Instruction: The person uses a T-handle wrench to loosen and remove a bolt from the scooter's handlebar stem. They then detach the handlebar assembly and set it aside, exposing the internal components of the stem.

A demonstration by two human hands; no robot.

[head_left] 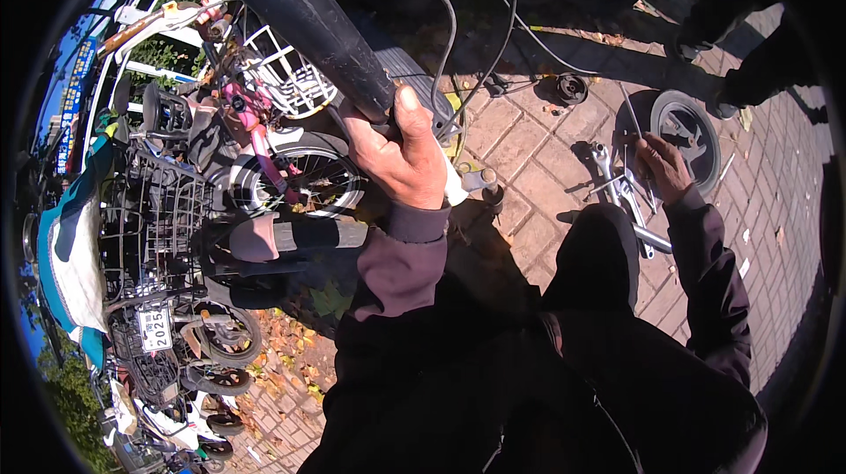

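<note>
My left hand [401,152] is wrapped around the lower end of a thick black tube [304,20] that slants in from the top, its thumb lying along the end. My right hand [663,167] is down by the tools on the paving, fingers closed around a thin metal rod [631,111] that points away from me; its handle end is hidden. Beside that hand lie a ring spanner [603,159] and more spanners [631,201], partly overlapping. Just beyond it, a small wheel with a black tyre [686,135] rests flat on the ground.
A black round part [571,89] lies on the brick paving [520,135]. Loose cables [511,25] hang across the top. At left stand a pink bicycle [264,152] and several parked bikes with baskets [163,210]. A person's dark-clothed legs [749,33] are at upper right.
</note>
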